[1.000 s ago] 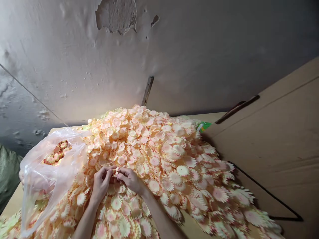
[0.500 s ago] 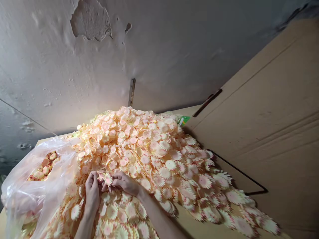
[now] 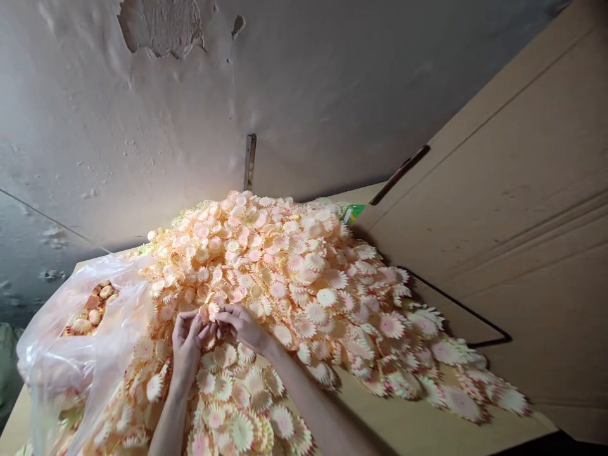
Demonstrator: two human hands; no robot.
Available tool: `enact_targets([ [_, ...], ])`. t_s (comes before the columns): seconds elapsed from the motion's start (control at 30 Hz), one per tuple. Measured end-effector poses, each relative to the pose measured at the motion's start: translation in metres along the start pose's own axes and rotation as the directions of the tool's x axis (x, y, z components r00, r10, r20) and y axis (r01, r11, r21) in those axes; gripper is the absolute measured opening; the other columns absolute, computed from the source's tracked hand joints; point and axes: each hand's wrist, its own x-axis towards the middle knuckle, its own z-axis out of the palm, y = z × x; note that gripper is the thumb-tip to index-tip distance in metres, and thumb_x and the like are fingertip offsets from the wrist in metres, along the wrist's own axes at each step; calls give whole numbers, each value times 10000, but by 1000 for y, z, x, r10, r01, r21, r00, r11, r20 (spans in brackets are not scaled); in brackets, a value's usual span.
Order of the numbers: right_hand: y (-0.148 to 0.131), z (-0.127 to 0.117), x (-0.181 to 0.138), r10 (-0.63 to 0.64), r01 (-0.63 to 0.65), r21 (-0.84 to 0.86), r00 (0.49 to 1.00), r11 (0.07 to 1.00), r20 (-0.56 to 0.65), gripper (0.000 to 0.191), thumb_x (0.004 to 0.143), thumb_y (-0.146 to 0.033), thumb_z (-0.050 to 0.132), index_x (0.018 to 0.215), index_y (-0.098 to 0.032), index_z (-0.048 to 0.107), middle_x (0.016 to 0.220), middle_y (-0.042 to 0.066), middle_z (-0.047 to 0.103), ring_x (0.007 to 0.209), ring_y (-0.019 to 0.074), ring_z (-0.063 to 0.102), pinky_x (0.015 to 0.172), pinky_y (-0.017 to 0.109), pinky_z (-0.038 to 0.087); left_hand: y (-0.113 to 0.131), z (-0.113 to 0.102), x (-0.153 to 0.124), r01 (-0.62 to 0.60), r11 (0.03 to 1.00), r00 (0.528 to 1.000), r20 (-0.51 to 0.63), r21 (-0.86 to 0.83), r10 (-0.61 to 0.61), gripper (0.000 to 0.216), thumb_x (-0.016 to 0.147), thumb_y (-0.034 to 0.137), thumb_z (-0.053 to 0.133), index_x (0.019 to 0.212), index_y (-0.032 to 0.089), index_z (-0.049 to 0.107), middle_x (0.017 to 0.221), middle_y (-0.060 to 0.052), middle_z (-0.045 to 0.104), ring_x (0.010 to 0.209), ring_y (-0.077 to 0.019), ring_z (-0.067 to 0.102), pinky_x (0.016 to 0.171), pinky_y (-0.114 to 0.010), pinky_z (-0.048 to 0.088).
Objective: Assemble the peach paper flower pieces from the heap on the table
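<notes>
Flower pieces [image 3: 213,311]; between left grip [image 3: 187,341] and right grip [image 3: 244,328]; over heap [image 3: 326,297]

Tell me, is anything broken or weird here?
Yes: the grey wall behind the flower-shaped pieces looks damaged. At upper left, a big patch has ragged edges, as if peeled, with a smaller chip beside it.

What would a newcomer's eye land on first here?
Probably the heap of pale, pink-edged frilled discs spread across the table, filling the middle of the view. Next, the left hand and right hand meeting at its near side, with small frilled pieces at their fingertips. Then the translucent plastic bag at left and the peeled patch high on the wall.
</notes>
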Motion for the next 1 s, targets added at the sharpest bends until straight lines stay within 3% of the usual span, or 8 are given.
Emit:
enact_targets([
  [0.1,-1,0,0,-6,7,-47,1000,999,28,265,775,-381,657,680,-134,632,644,26,651,567,111,564,586,241,427,-2,-5,0,-83,986,995,-50,147,91,351,738,366,704,1028,220,569,1057,-29,636,899,-155,645,799,-295,547],
  [0.2,-4,0,-2,-18,22,-72,998,997,58,275,779,-396,660,717,-129,646,658,27,669,562,103,556,586,237,432,-5,-13,2,-104,934,994,-2,341,112,307,755,401,666,929,149,665,986,-81,678,895,-200,652,759,-273,543],
  [0.3,-6,-1,-2,-21,28,-125,998,992,58,301,773,-426,669,714,-132,645,650,18,664,526,90,538,542,224,409,-6,-15,4,-119,903,993,34,412,115,313,756,414,667,875,128,714,972,-98,696,922,-225,652,774,-282,541],
  [0.47,-5,-2,-3,-61,81,-243,994,967,90,312,778,-434,676,739,-126,645,651,19,655,531,87,541,538,219,406,-7,-12,5,-176,875,983,35,451,180,307,684,394,751,846,133,742,1001,-103,688,909,-216,660,814,-297,543],
  [0.6,-6,-2,-4,-78,82,-235,997,969,26,295,733,-396,729,822,-129,641,638,6,649,519,88,537,528,218,411,-7,-11,5,-203,884,977,30,421,210,284,684,385,756,835,144,746,1014,-99,670,893,-200,662,791,-285,549],
  [1.0,-6,-8,-7,-130,150,-318,988,936,82,321,827,-435,630,782,-128,710,710,49,685,573,99,548,575,227,438,-5,-13,2,-179,892,983,48,415,175,258,724,365,732,849,140,741,1053,-96,644,909,-176,633,751,-224,525],
])
